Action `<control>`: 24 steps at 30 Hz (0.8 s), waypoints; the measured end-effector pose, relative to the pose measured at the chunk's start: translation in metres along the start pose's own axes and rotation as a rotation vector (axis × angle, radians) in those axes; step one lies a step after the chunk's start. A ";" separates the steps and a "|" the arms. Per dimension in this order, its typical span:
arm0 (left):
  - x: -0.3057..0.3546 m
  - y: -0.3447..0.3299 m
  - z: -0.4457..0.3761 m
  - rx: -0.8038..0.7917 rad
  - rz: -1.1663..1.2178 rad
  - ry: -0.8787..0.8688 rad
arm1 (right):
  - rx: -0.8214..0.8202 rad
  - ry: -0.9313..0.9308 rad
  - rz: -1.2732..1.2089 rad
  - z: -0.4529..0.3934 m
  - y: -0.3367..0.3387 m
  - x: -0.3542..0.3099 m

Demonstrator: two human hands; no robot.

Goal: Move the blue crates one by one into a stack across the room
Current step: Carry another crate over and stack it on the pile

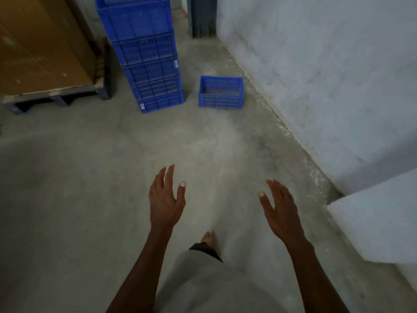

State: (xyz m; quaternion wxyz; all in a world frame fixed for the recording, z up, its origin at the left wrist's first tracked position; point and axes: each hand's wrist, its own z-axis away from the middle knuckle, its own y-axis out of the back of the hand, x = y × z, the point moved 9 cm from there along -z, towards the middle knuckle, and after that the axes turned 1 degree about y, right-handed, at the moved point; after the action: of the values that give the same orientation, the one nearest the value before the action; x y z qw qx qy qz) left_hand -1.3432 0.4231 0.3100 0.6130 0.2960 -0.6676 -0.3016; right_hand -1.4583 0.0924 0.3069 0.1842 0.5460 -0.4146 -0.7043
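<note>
A single head-worn wide-angle view looks forward and steeply down at the concrete floor [90, 199], the hands close below, a stack of blue crates [146, 55] farther ahead.

Blue slatted crates [144, 53], grey concrete floor [90, 177], brown cardboard box [40, 46].

six blue crates [221, 91], two hands [165, 199]

A storeroom or warehouse corner — bare concrete floor [90, 177], stacked crates [144, 53], boxed pallet [56, 96] (whitewashed walls).
</note>
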 end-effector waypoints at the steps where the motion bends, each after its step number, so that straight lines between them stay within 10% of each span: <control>1: 0.007 -0.007 -0.028 -0.010 0.000 -0.010 | 0.006 -0.014 -0.004 -0.024 0.001 0.000; 24: 0.089 -0.108 -0.576 0.019 -0.101 0.032 | -0.118 0.093 0.087 -0.647 -0.052 -0.105</control>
State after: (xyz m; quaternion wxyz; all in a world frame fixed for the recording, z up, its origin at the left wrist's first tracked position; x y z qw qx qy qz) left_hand -0.7726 0.2627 0.3224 0.6049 0.3400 -0.6447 -0.3207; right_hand -0.8161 -0.0497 0.2920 0.2656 0.5479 -0.3866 -0.6927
